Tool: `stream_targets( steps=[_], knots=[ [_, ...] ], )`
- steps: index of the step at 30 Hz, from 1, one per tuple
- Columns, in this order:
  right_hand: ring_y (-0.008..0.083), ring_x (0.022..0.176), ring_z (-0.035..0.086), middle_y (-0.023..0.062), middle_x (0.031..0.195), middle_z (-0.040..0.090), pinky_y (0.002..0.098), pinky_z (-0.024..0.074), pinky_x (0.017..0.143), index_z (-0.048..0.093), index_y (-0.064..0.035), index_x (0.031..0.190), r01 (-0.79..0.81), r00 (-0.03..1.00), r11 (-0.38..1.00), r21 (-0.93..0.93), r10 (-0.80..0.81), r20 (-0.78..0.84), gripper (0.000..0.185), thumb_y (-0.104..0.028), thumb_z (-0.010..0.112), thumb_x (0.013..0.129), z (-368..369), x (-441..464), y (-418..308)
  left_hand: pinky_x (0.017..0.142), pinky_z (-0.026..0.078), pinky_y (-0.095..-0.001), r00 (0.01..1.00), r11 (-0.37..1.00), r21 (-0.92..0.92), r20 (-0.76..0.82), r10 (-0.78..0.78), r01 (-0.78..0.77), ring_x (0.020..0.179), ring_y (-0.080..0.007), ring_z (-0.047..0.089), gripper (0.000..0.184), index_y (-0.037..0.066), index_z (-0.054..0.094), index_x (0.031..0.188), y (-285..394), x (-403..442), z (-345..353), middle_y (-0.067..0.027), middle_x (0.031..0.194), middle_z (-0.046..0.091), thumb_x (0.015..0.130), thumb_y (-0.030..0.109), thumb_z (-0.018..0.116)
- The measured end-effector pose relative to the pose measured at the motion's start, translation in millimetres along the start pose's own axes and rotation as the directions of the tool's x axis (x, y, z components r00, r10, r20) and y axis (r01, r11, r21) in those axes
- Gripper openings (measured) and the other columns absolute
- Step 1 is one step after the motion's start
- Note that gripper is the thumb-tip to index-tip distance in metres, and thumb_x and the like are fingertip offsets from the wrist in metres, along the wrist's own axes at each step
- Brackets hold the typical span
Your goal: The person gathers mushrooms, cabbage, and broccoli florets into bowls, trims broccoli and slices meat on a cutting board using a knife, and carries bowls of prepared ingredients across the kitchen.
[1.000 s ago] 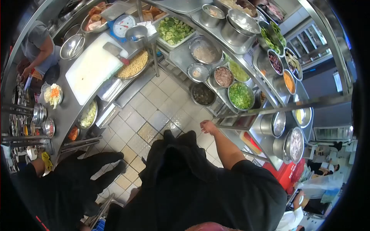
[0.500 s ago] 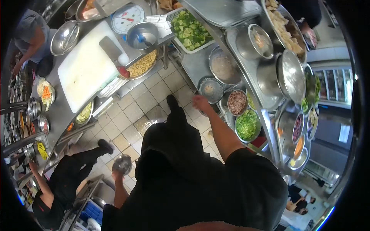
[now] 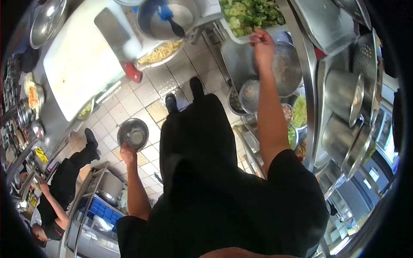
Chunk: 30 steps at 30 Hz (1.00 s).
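My left hand [image 3: 128, 155] grips the near rim of a metal bowl [image 3: 133, 134], held over the tiled floor; a little pale content shows at its bottom. My right hand [image 3: 262, 43] is raised at the front edge of a white tray of chopped broccoli [image 3: 251, 15], its fingers partly bent and apart, with nothing visible in them. Below that hand, a large metal bowl of pale food [image 3: 282, 69] stands on the shelf, partly covered by my forearm. A smaller metal bowl [image 3: 250, 95] sits beside it.
At the left, a cleaver [image 3: 112, 30] lies on a white cutting board [image 3: 79, 64]. Noodles [image 3: 161, 53] sit below a metal bowl with a blue-headed utensil [image 3: 167, 19]. Pots [image 3: 342, 94] stand on the right shelf. A co-worker [image 3: 56, 189] stands at the lower left.
The view has moved forward toward the broccoli tray. My right hand has risen from above the floor to the tray's edge. My left hand, hidden at first, now shows with the bowl.
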State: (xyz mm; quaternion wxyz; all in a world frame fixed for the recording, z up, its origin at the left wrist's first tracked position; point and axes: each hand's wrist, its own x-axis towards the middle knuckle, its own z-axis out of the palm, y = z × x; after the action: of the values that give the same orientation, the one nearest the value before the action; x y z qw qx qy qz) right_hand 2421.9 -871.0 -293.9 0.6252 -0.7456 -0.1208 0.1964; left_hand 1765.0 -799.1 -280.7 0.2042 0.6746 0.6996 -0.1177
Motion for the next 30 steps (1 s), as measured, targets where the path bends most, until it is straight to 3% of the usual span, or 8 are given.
stream_targets(
  steps=[5, 8, 11, 14, 17, 24, 26, 30],
  knots=[
    [0.0238, 0.098, 0.062, 0.0129, 0.112, 0.063, 0.0363, 0.0521, 0.083, 0.056, -0.0033, 0.125, 0.139, 0.99, 0.902, -0.408, -0.139, 0.03, 0.054, -0.025, 0.075, 0.079, 21.7, 113.2, 26.9, 0.064, 0.045, -0.0462, 0.987, 0.989, -0.102, -0.124, 0.098, -0.111, 0.072, -0.042, 0.059, 0.01, -0.001, 0.054, 0.077, 55.8, 27.8, 0.3, -0.0231, 0.074, 0.058, 0.082, 0.007, 0.051],
    [0.0319, 0.125, 0.046, 0.0186, 0.135, 0.048, 0.0465, 0.0436, 0.098, 0.045, -0.0076, 0.137, 0.439, 0.854, 0.376, -0.816, -0.458, 0.247, 0.079, -0.042, 0.077, 0.074, 59.6, 163.9, 36.4, 0.064, 0.044, -0.0467, 0.988, 0.985, -0.137, -0.125, 0.089, -0.106, 0.07, -0.0411, 0.057, 0.011, -0.002, 0.052, 0.076, 57.4, 40.1, 14.4, -0.0233, 0.074, 0.058, 0.084, 0.007, 0.051],
    [0.0383, 0.136, 0.028, 0.0176, 0.151, 0.026, 0.0572, 0.0326, 0.105, 0.035, -0.0162, 0.144, 0.358, 0.929, 0.373, -0.856, -0.239, 0.284, 0.093, -0.053, 0.077, 0.069, 100.9, 201.0, 47.1, 0.064, 0.045, -0.0449, 0.991, 0.985, -0.135, -0.102, 0.092, -0.105, 0.07, -0.0397, 0.057, 0.009, -0.001, 0.053, 0.077, 81.4, 38.7, 15.8, -0.0222, 0.075, 0.059, 0.082, 0.006, 0.051],
    [0.0421, 0.133, 0.031, 0.0177, 0.15, 0.022, 0.0644, 0.0353, 0.099, 0.033, -0.0244, 0.144, 0.241, 0.968, 0.277, -0.93, -0.002, 0.25, 0.091, -0.051, 0.078, 0.069, 125.7, 190.6, 32.3, 0.064, 0.046, -0.0432, 0.993, 0.978, -0.173, -0.045, 0.107, -0.114, 0.071, -0.0378, 0.058, 0.006, 0.001, 0.054, 0.077, 90.1, 34.0, 26.7, -0.0205, 0.074, 0.059, 0.08, 0.006, 0.052],
    [0.0426, 0.13, 0.034, 0.0188, 0.145, 0.027, 0.0678, 0.0375, 0.094, 0.035, -0.0264, 0.141, 0.162, 0.982, 0.337, -0.927, 0.033, 0.184, 0.088, -0.05, 0.079, 0.069, 120.5, 193.3, 31.3, 0.064, 0.047, -0.0418, 0.977, 0.948, -0.233, -0.044, 0.211, -0.215, 0.07, -0.0359, 0.059, 0.003, 0.003, 0.056, 0.078, 97.7, 28.8, 42.1, -0.0186, 0.074, 0.059, 0.079, 0.003, 0.052],
    [0.0447, 0.121, 0.043, 0.0188, 0.128, 0.039, 0.0541, 0.0483, 0.089, 0.039, -0.0245, 0.137, 0.152, 0.978, 0.417, -0.896, 0.067, 0.197, 0.078, -0.037, 0.077, 0.07, 127.0, 205.8, 45.3, 0.064, 0.046, -0.043, 0.946, 0.874, -0.395, 0.038, 0.323, -0.282, 0.073, -0.037, 0.059, 0.003, 0.002, 0.056, 0.081, 165.0, 27.7, 61.8, -0.0195, 0.076, 0.058, 0.081, 0.002, 0.052],
    [0.0451, 0.12, 0.044, 0.0188, 0.129, 0.04, 0.0529, 0.0482, 0.09, 0.042, -0.0237, 0.136, 0.229, 0.973, 0.443, -0.867, -0.068, 0.222, 0.076, -0.035, 0.077, 0.069, 119.3, 188.6, 44.1, 0.066, 0.046, -0.0429, 0.924, 0.881, -0.4, 0.167, 0.343, -0.254, 0.076, -0.0372, 0.059, 0.004, 0.002, 0.055, 0.082, 207.5, 22.1, 44.4, -0.0194, 0.079, 0.059, 0.083, 0.0, 0.051],
    [0.0436, 0.122, 0.044, 0.022, 0.139, 0.036, 0.0501, 0.0457, 0.095, 0.047, -0.0225, 0.133, 0.295, 0.951, 0.469, -0.832, -0.064, 0.301, 0.068, -0.031, 0.074, 0.071, 93.7, 195.0, 49.8, 0.073, 0.049, -0.039, 0.876, 0.797, -0.484, 0.116, 0.468, -0.362, 0.086, -0.0329, 0.061, 0.023, 0.001, 0.058, 0.104, 267.0, 22.3, 42.9, -0.0175, 0.094, 0.06, 0.082, -0.003, 0.053]
  ],
)
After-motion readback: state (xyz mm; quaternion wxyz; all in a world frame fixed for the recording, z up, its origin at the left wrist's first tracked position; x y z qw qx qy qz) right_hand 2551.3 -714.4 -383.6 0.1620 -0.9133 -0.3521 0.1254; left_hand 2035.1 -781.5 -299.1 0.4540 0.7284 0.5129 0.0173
